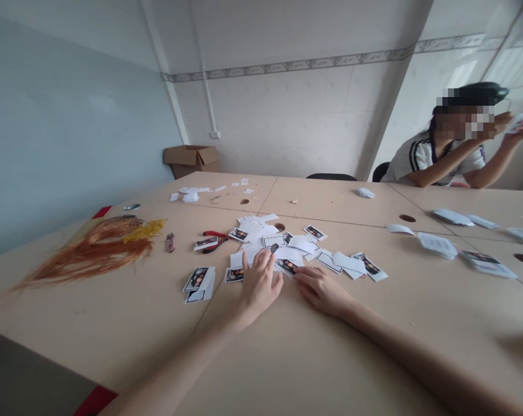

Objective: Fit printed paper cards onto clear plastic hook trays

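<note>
My left hand (261, 281) rests at the near edge of a heap of white cards (256, 234), fingers apart, with a small dark object (274, 248) at its fingertips; whether it grips this is unclear. My right hand (319, 289) lies palm down, its fingertips on a printed card (287, 266) with a dark picture. More picture cards lie around, one pair (198, 279) at the left and another card (371, 267) at the right. Red-handled pliers (215, 241) lie left of the heap.
Orange strands (96, 251) and a yellow bundle (146, 230) lie on the left of the table (261, 358). Card stacks (437, 245) stand at the right. Another person (434, 153) leans on the far right side. A cardboard box (190, 159) is behind the table.
</note>
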A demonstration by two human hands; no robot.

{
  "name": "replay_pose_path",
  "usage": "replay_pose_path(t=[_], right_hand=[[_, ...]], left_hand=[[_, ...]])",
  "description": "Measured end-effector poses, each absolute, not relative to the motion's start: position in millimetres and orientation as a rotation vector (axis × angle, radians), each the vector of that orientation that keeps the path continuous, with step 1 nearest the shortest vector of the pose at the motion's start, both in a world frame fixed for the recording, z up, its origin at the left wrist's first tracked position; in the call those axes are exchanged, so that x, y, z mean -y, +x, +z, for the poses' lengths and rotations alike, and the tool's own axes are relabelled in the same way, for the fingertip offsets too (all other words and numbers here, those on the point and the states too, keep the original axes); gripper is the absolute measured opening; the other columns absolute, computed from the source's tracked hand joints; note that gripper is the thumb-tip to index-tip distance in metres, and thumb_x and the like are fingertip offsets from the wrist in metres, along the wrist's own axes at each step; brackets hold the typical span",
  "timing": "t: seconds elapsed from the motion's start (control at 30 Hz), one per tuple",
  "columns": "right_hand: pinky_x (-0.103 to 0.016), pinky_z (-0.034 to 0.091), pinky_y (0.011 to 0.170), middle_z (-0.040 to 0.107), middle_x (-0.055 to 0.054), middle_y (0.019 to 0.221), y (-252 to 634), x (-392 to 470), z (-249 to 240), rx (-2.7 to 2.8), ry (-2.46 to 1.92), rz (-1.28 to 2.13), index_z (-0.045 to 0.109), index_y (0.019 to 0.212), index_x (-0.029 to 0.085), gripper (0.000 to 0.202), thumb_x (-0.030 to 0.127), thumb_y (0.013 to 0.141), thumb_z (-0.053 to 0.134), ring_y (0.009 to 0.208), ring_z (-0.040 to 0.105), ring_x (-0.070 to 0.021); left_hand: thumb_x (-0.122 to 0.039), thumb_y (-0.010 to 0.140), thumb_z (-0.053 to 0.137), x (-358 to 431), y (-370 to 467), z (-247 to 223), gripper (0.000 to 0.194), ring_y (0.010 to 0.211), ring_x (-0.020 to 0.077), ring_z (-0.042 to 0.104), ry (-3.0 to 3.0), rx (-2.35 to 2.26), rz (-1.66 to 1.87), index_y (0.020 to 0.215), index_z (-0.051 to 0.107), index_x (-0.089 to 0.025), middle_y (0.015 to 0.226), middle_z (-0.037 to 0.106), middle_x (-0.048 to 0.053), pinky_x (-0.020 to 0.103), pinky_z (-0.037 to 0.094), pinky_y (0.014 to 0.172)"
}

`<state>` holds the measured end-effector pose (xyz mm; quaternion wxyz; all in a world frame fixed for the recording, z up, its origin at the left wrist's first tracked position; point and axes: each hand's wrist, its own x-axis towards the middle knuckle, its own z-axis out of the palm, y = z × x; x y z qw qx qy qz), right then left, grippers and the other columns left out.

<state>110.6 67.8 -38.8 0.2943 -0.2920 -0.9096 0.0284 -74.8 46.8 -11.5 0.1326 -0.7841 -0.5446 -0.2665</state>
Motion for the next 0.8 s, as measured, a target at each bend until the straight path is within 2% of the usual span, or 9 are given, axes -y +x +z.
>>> replay_pose_path(t=[0.2, 0.37, 0.5, 0.63, 0.8], right_hand=[[-0.036, 0.042, 0.086, 0.058, -0.008, 0.105, 110.9, -69.0, -42.2, 2.355, -0.931, 0.021, 0.057, 0.097, 0.015, 0.024, 0.015, 0.079, 0.042, 0.100, 0.051, -0.0193], [-0.038, 0.044, 0.084, 0.057, -0.010, 0.105, 112.3, -69.3, -42.4, 2.303, -1.047, -0.026, 0.060, 0.087, 0.015, 0.021, 0.011, 0.074, 0.044, 0.100, 0.051, -0.0221], [-0.037, 0.044, 0.085, 0.054, -0.010, 0.109, 112.3, -68.7, -41.4, 2.306, -0.948, -0.052, 0.058, 0.092, 0.016, 0.022, 0.011, 0.077, 0.043, 0.102, 0.050, -0.0207], [-0.038, 0.042, 0.087, 0.058, -0.010, 0.105, 111.2, -69.4, -42.3, 2.337, -0.909, -0.053, 0.058, 0.095, 0.016, 0.023, 0.013, 0.080, 0.041, 0.103, 0.050, -0.0204], [-0.040, 0.042, 0.088, 0.057, -0.011, 0.108, 110.8, -71.0, -44.0, 2.335, -0.918, -0.035, 0.055, 0.101, 0.014, 0.028, 0.012, 0.077, 0.040, 0.104, 0.050, -0.0223]], left_hand=[[-0.021, 0.075, 0.044, -45.7, -74.6, -7.1, 0.024, 0.102, 0.0250, 0.048, -2.257, 1.556, -0.783, 0.097, 0.052, -0.017, 0.102, 0.056, 0.010, 0.056, 0.009, 0.100], [-0.021, 0.075, 0.044, -45.9, -74.4, -9.1, 0.031, 0.101, 0.0239, 0.048, -2.277, 1.551, -0.768, 0.106, 0.048, -0.016, 0.102, 0.056, 0.010, 0.056, 0.008, 0.100], [-0.020, 0.075, 0.044, -45.8, -74.0, -10.0, 0.035, 0.103, 0.0235, 0.047, -2.285, 1.547, -0.766, 0.110, 0.045, -0.016, 0.106, 0.055, 0.011, 0.056, 0.007, 0.101], [-0.020, 0.075, 0.044, -45.5, -73.6, -9.1, 0.036, 0.104, 0.0240, 0.047, -2.287, 1.540, -0.786, 0.111, 0.044, -0.017, 0.106, 0.055, 0.010, 0.056, 0.006, 0.101], [-0.020, 0.075, 0.042, -46.2, -74.1, -9.7, 0.039, 0.109, 0.0263, 0.044, -2.277, 1.548, -0.801, 0.114, 0.043, -0.014, 0.113, 0.052, 0.013, 0.057, 0.004, 0.101]])
